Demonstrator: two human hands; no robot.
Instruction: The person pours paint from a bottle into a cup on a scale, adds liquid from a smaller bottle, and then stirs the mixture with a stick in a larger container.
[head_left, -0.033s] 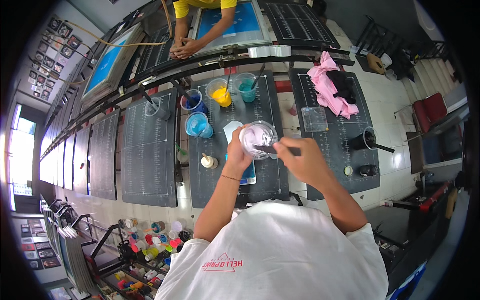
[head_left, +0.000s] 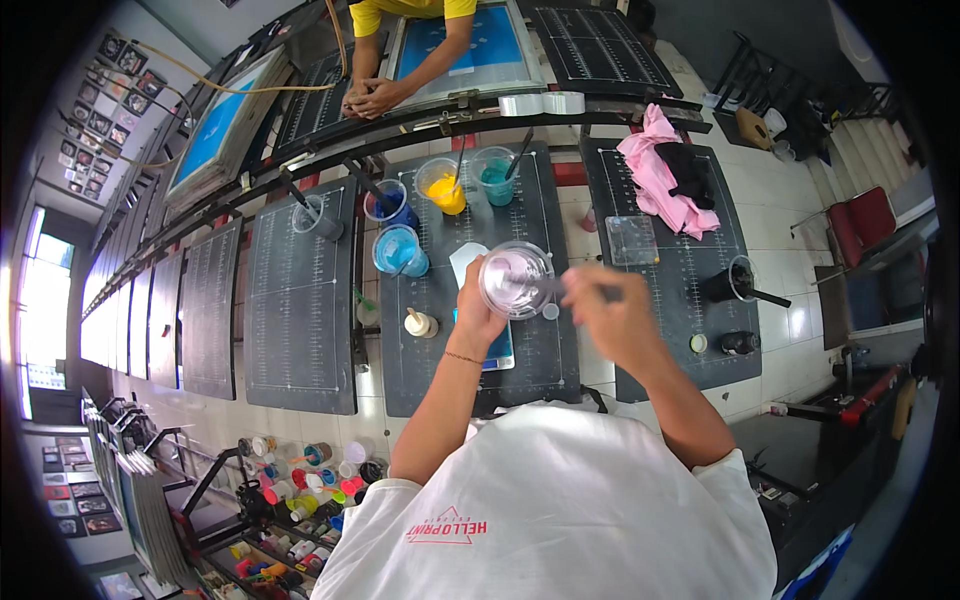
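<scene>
My left hand (head_left: 481, 312) is wrapped around a see-through plastic cup (head_left: 517, 311) with pale lilac paint (head_left: 514, 268) in it. The fingers of my right hand (head_left: 612, 318) grip a dark spatula (head_left: 556, 287) whose far end is in the cup; hand and spatula are blurred by motion. Partly hidden under my left hand and the cup lies a flat blue-and-white device (head_left: 499, 352), like a small scale. Beyond the cup stand tubs of yellow (head_left: 445, 190), teal (head_left: 495, 182), light blue (head_left: 400, 252) and dark blue (head_left: 393, 207) paint, with stirrers in them.
A small cream-coloured jar (head_left: 420, 324) stands left of my left forearm. On the right board are pink cloth (head_left: 662, 180), a black paint cup (head_left: 733, 280) and a dark bottle (head_left: 740, 343). Across the metal rail, a person in yellow rests joined hands (head_left: 375, 97) near a blue screen frame (head_left: 505, 40).
My right hand has shifted slightly right with the spatula, which now looks more blurred. The left hand still holds the cup in nearly the same place.
</scene>
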